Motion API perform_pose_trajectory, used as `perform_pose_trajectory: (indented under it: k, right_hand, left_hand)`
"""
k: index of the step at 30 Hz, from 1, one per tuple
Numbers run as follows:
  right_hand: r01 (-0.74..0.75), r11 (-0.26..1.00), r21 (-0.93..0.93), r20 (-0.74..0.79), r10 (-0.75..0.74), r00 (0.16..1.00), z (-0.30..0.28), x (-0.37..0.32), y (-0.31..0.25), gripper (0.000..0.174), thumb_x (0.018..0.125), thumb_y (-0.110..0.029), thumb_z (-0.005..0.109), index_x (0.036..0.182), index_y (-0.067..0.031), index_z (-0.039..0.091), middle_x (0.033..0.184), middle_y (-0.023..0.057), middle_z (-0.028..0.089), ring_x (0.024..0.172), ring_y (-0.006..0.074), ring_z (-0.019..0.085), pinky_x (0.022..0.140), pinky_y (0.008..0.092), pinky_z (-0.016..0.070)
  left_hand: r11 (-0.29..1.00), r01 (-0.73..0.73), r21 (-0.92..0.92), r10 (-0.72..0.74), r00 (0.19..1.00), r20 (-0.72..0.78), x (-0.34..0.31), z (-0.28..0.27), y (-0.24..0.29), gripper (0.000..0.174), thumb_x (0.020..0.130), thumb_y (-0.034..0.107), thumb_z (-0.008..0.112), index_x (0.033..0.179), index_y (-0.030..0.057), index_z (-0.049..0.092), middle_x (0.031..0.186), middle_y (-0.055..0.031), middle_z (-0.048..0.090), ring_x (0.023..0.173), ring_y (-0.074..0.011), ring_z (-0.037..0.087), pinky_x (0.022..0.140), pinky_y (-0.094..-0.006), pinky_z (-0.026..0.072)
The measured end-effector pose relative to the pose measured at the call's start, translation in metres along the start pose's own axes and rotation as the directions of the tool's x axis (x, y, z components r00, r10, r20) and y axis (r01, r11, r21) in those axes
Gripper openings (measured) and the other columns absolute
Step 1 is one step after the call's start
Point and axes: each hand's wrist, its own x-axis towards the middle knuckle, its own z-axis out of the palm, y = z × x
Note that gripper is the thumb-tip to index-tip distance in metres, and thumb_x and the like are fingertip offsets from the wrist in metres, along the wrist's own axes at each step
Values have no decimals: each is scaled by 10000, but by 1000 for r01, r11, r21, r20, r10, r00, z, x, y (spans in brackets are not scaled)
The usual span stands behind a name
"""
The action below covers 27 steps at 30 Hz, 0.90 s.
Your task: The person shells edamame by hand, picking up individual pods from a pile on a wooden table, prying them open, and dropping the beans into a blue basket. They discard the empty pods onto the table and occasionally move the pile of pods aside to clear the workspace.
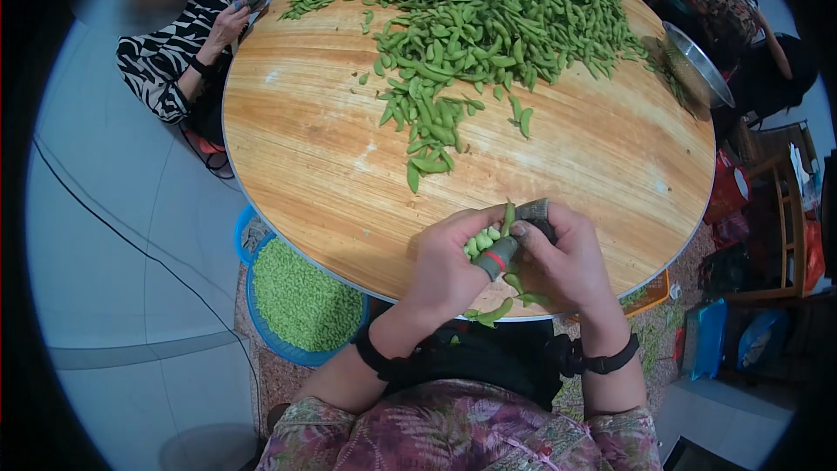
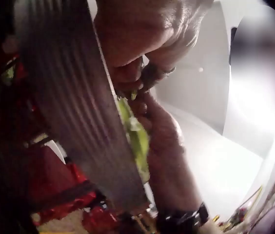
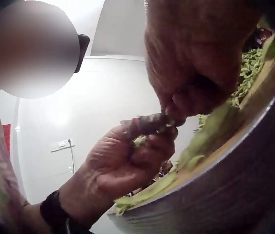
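Both hands meet over the near edge of the round wooden table (image 1: 323, 201). My left hand (image 1: 449, 266) cups several shelled green beans (image 1: 479, 242) and pinches a green pod (image 1: 508, 216) upright; its thumb wears a dark cover with a red band (image 1: 495, 260). Touching it, my right hand (image 1: 571, 257), with dark covers on its fingers, has its thumb and fingers closed at the pod. A few pods (image 1: 494, 311) lie below the hands at the table edge. In the right wrist view the left hand (image 3: 123, 161) shows beans in its curled fingers.
A large heap of pods (image 1: 488, 17) covers the far side, with a metal bowl (image 1: 697, 65) at the right edge. Below left stands a blue basin of shelled beans (image 1: 305, 296). Another person (image 1: 179, 44) sits at the left; an orange crate (image 1: 649, 294) is at lower right.
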Motion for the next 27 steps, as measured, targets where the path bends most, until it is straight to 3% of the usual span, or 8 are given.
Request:
perform_pose_trajectory:
  k: [4,6,11,14,18,22,24,27]
  right_hand:
    - [55,997,51,1,-55,998,1,-3,-1,99,844,-83,585,854,16,588,623,-10,544,578,50,485,518,217,406]
    - [86,996,-1,-45,-86,995,6,-5,2,88,843,-73,578,844,14,588,611,-13,540,560,51,481,505,221,403]
    - [297,824,-482,-155,-414,897,18,-3,5,78,843,-60,557,820,10,581,593,-22,528,528,43,471,474,220,390]
    - [287,864,-414,-176,-385,906,19,-3,7,91,839,-72,568,796,8,570,598,-34,526,523,37,475,467,210,380]
    - [38,990,135,-181,-13,983,18,-1,10,98,847,-101,571,804,-13,566,608,-31,523,513,40,462,459,194,360]
    - [-238,908,346,-21,261,965,3,8,-2,135,878,-165,545,857,-34,569,612,-41,491,487,25,390,436,172,301]
    - [-279,896,345,69,272,960,1,13,-2,144,880,-176,542,863,-35,569,613,-41,483,481,22,374,430,171,285]
    - [-338,879,337,169,297,940,-2,19,-5,120,869,-149,550,865,-31,568,613,-36,479,478,21,365,425,170,275]
  left_hand:
    - [733,354,-580,-292,935,201,0,-6,-7,307,762,-32,621,1067,-9,597,877,-28,598,739,-78,540,591,-175,424]
    - [382,452,-806,-306,885,351,0,-9,-10,308,785,-32,587,1092,-10,577,893,-39,599,710,-66,529,538,-158,384]
    - [465,412,-784,-398,888,231,-2,8,-8,271,828,-11,528,1097,-20,563,923,-52,597,673,-62,517,516,-158,362]
    - [447,393,-804,-377,897,228,-2,6,-13,267,835,-12,514,1098,-23,560,945,-56,597,683,-63,522,525,-158,367]
    - [263,412,-873,-305,894,329,0,0,-19,269,834,-24,504,1097,-19,560,953,-51,599,733,-69,546,571,-164,405]
    - [431,390,-814,-367,900,236,2,1,-6,314,833,-27,510,1145,-12,542,957,-44,600,767,-44,535,612,-157,416]
    - [844,259,-469,-205,965,164,4,-2,5,382,825,-29,531,1206,-11,505,995,-51,605,842,-52,539,689,-180,441]
    - [965,-41,-258,58,996,62,4,3,-9,415,824,-27,546,1234,-11,483,1032,-42,604,878,-71,549,743,-220,454]
